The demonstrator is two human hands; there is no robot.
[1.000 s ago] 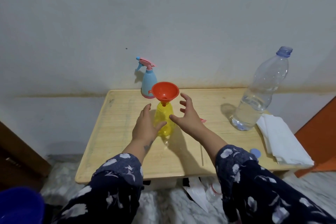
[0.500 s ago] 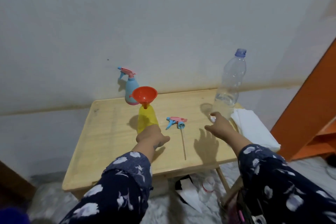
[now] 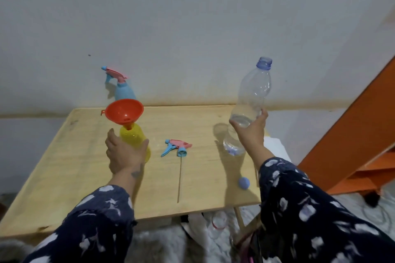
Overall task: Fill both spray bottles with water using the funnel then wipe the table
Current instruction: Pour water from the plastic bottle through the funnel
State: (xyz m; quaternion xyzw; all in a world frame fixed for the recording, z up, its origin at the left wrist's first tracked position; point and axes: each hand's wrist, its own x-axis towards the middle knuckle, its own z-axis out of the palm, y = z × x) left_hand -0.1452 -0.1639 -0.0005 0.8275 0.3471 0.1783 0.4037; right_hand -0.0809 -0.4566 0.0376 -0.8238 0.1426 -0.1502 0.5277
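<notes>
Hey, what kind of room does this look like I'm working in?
Probably a room at home, not a workshop: a small wooden table pushed against a plain, stained wall, orange furniture at the right, and bags and a bottle on the floor underneath.

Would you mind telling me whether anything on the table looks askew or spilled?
No spill shows. The orange funnel sits tilted in the yellow spray bottle, which the left hand grips. The detached spray head lies on its side.

We see a pale matt wood table (image 3: 192,117), a clear glossy plastic water bottle (image 3: 254,92), a smooth orange plastic funnel (image 3: 124,111), a translucent yellow plastic spray bottle (image 3: 132,136), white cloth (image 3: 275,145), patterned fabric sleeves (image 3: 299,198).
</notes>
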